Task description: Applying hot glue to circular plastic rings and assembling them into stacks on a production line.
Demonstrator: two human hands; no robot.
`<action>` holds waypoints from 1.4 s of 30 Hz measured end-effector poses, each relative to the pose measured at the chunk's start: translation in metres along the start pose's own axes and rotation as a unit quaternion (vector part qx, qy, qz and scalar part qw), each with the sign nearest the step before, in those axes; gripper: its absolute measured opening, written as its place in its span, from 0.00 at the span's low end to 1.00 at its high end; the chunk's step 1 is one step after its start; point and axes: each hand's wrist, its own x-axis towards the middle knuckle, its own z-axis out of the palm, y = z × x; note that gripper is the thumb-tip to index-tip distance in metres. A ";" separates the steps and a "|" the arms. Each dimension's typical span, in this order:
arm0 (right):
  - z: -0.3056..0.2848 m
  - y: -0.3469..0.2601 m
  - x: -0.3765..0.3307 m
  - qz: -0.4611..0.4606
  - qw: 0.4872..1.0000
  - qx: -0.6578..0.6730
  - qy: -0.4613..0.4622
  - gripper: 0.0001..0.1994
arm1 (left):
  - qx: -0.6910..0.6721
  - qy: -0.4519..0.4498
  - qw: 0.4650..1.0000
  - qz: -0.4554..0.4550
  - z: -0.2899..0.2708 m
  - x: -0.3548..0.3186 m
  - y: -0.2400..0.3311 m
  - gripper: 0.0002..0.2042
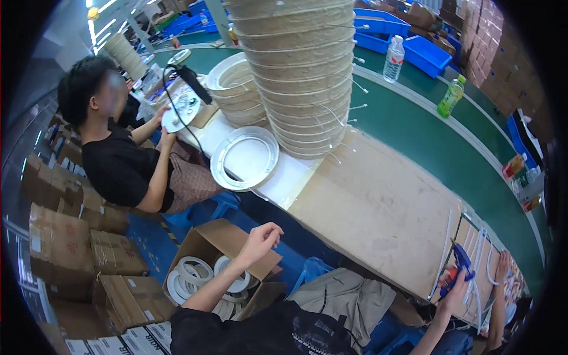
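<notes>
Left hand (262,236) empty, fingers loosely curled and hanging over the open box (208,238), just above the rings (192,273) without touching them. Rings lying flat and overlapping inside the box, down on the floor left of the knees, below the edge of the board (378,207).

Probably light, thin plastic: stiff enough to keep their round shape, yet likely to flex or crack if squeezed across the middle. Smooth and a little slippery, too. Best taken by the rim, thumb over and fingers under, one at a time so the nested ones do not lift together.

Plain white, flat, wide open centres, glossy under the lamps; a larger one of similar kind (245,157) resting on the table near a tall stack (302,77) of woven shades.

Right hand (452,293), seemingly the person's own though the rim distorts it, closed round a blue cutter (462,261).
</notes>
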 end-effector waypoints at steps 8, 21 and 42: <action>0.054 0.035 0.039 0.097 0.980 -0.061 -0.160 0.19 | 0.165 -0.108 0.967 0.160 0.059 -0.014 0.017 0.06; 0.039 -0.011 0.034 0.173 0.968 0.079 -0.163 0.19 | 0.027 -0.151 0.946 0.285 0.170 0.044 0.094 0.05; 0.042 0.000 -0.050 -0.217 0.926 -0.273 -0.143 0.14 | 0.190 0.315 0.914 -0.174 0.007 -0.154 -0.269 0.28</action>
